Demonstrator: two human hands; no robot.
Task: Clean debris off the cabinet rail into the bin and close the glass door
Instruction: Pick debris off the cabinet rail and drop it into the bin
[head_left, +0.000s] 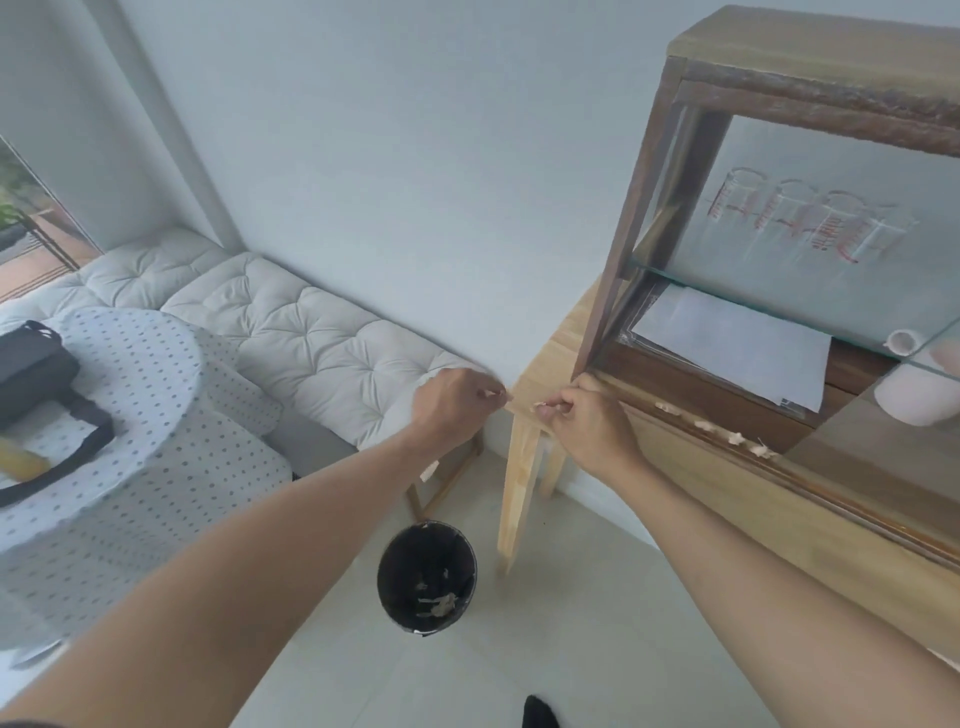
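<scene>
A wooden cabinet (639, 197) with glass panes stands on a light wooden table (727, 499). Pale debris scraps (727, 434) lie along its bottom rail (691, 415). My right hand (587, 421) is at the rail's left end, fingers pinched on a small scrap of debris. My left hand (452, 397) hovers just left of the table corner, fingers closed on another small pale scrap. A black bin (427, 582) stands on the floor below both hands, with some scraps inside. The glass door (841, 249) shows glasses behind it.
A cushioned white bench (291, 332) runs along the wall at left. A round table with a dotted cloth (119, 415) carries a black bag (36, 374). White paper (727, 348) and a white cup (914, 395) sit inside the cabinet. The floor is pale tile.
</scene>
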